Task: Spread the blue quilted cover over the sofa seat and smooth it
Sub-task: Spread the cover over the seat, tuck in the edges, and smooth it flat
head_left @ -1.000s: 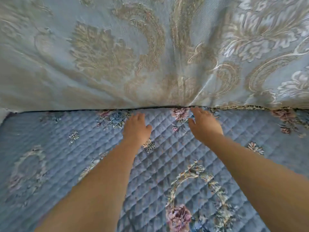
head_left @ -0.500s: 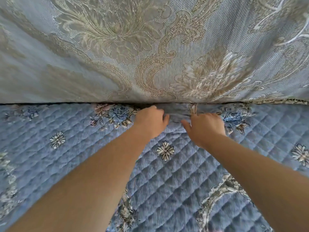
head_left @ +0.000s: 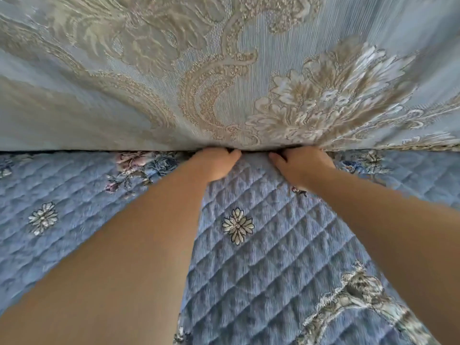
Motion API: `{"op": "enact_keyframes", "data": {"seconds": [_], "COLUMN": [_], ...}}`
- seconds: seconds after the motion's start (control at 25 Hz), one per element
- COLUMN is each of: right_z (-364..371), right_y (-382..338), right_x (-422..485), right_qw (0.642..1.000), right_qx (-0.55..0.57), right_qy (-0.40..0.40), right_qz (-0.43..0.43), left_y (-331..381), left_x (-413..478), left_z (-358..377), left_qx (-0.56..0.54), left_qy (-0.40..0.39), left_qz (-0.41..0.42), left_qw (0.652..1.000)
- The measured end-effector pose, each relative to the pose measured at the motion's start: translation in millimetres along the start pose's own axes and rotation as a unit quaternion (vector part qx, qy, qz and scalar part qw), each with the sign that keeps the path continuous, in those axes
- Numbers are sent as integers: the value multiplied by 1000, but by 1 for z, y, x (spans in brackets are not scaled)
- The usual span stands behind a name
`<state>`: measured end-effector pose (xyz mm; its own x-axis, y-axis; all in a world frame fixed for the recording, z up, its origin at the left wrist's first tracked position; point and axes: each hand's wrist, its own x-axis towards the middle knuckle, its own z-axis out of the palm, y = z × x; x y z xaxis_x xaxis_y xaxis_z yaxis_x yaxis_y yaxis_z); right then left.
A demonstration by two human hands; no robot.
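The blue quilted cover (head_left: 261,257), with small white flowers and pink-and-blue bouquets, lies flat across the sofa seat and fills the lower half of the view. My left hand (head_left: 214,165) and my right hand (head_left: 302,165) rest side by side on its far edge, at the crease where the seat meets the backrest. Their fingertips are pushed into that crease and hidden under the backrest. Whether they pinch the fabric or only press it I cannot tell. Both forearms stretch over the cover.
The sofa backrest (head_left: 224,70), in pale blue fabric with beige and white damask flowers, rises right behind my hands and fills the upper half of the view. A patterned trim (head_left: 423,146) runs along its base at the right.
Both hands have slid forward from the quilt's surface into the crease under the backrest, and the fingertips have gone out of sight. The view has moved closer and shifted along the sofa.
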<state>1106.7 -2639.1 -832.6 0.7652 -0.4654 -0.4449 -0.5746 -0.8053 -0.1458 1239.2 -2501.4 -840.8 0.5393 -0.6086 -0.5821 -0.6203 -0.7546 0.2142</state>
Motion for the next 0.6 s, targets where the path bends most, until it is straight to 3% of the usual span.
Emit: {"op": "enact_keyframes", "data": {"seconds": [0.12,0.2,0.28,0.32,0.4,0.52,0.6], "right_z": [10,11,10,8,2,-4,3], "right_y": [7,10,16,20,24,19,20], "right_x": [-3,-20,-43,-53,-59,-38,-25], "right_qw": [998,986,969,968,983,993,993], "right_qx": [40,67,17,-23,-72,-89,-94], "right_qy": [55,149,247,248,170,65,45], "right_qz": [-6,-17,-13,1,24,52,54], "left_y": [-2,2,-21,-40,-73,-84,-73], "left_x": [-5,-21,-42,-49,-60,-46,-32], "left_z": [20,26,20,16,7,3,4], "left_qx": [-17,11,90,103,116,108,138], "left_qy": [157,257,296,300,267,144,99], "left_qz": [18,29,34,29,17,-55,-99], "left_qw": [987,966,950,948,957,982,980]}}
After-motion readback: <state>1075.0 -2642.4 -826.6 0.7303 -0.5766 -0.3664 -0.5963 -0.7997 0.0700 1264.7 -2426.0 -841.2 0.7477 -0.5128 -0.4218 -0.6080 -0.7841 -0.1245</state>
